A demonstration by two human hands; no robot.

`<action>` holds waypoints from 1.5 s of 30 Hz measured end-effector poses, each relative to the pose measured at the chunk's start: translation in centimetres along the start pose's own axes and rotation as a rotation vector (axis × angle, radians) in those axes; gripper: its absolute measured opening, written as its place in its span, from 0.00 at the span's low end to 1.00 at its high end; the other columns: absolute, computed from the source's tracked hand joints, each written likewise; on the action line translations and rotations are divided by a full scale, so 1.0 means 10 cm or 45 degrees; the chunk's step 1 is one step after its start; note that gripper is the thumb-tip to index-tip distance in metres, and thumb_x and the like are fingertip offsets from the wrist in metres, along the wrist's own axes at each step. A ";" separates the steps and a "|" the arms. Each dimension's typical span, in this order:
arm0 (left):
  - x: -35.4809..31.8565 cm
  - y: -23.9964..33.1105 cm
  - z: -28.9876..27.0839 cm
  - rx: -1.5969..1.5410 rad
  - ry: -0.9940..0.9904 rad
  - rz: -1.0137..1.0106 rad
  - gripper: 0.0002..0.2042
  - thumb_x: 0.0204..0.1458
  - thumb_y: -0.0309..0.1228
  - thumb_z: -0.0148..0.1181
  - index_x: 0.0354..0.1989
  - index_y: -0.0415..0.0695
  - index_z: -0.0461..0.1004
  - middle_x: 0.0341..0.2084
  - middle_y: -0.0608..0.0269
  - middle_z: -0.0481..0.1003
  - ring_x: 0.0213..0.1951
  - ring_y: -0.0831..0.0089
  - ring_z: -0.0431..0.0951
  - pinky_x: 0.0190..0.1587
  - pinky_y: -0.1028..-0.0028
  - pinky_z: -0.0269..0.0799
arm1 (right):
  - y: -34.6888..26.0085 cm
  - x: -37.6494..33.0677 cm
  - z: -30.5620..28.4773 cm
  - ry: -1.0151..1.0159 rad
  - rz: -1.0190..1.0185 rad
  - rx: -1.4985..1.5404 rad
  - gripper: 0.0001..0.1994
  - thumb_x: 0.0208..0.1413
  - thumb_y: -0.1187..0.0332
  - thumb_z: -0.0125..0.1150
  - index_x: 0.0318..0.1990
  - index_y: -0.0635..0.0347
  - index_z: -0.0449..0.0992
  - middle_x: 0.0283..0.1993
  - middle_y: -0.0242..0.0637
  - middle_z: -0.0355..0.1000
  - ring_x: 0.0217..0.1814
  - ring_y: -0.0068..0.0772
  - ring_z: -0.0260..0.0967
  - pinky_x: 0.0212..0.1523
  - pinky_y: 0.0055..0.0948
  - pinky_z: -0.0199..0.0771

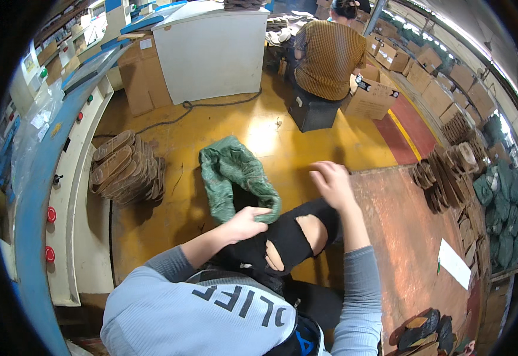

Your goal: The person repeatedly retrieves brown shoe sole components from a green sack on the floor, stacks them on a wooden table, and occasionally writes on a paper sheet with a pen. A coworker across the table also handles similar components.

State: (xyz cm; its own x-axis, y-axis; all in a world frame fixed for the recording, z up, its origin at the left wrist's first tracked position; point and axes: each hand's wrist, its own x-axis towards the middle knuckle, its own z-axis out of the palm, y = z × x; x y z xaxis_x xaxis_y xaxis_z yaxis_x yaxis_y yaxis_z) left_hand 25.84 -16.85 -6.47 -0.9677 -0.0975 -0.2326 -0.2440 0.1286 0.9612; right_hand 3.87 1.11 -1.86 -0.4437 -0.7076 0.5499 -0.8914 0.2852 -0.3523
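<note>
My left hand (248, 226) grips the near rim of a green woven sack (218, 178), which stands with its mouth open in front of my knees. The sack's rim looks rolled outward, and its inside is dark, so any contents are hidden. Out to the right, my right hand (333, 185) is raised above my knee near the table edge. Its fingers are slightly bent and apart, with nothing seen in them. Left of the sack, a stack of brown shoe-shaped pieces (119, 163) stands on the floor.
At right is a brown-topped table (401, 237) with a paper sheet (453, 264), a green pen (438, 266) and stacked brown shoe parts (445, 178). A blue-edged machine (63, 148) runs along the left. Ahead, a person (330, 59) sits on a black crate (312, 111) beside a carton (370, 95).
</note>
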 end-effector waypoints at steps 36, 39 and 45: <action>1.93 -2.22 -1.40 0.961 0.587 -0.350 0.46 0.52 0.35 0.58 0.73 0.40 0.33 0.68 0.33 0.49 0.54 0.40 0.72 0.55 0.57 0.72 | 0.21 -0.38 2.09 -1.750 1.344 -0.655 0.20 0.56 0.63 0.56 0.57 0.53 0.75 0.53 0.35 0.78 0.53 0.36 0.76 0.57 0.57 0.57; 1.71 -2.32 -0.86 1.188 0.063 -0.273 0.52 0.48 0.49 0.63 0.72 0.32 0.37 0.71 0.35 0.42 0.69 0.41 0.50 0.68 0.51 0.51 | 0.25 -0.45 2.09 -1.758 1.295 -0.618 0.28 0.47 0.58 0.67 0.58 0.52 0.73 0.53 0.36 0.78 0.56 0.39 0.75 0.64 0.57 0.53; 1.32 -2.69 -0.35 1.445 -0.251 -0.279 0.55 0.43 0.58 0.65 0.71 0.33 0.44 0.73 0.42 0.31 0.74 0.47 0.35 0.70 0.45 0.41 | 0.27 -0.44 2.01 -1.660 1.247 -0.420 0.35 0.40 0.49 0.74 0.59 0.47 0.72 0.51 0.36 0.78 0.55 0.41 0.75 0.67 0.58 0.50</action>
State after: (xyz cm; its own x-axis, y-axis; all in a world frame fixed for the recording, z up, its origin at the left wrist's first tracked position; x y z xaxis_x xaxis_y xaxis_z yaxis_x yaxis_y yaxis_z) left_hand 19.84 -25.06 -34.85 -0.8665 -0.0851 -0.4918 -0.2273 0.9445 0.2370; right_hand 5.31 -7.95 -20.45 -0.5911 -0.1710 -0.7882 -0.3957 0.9131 0.0987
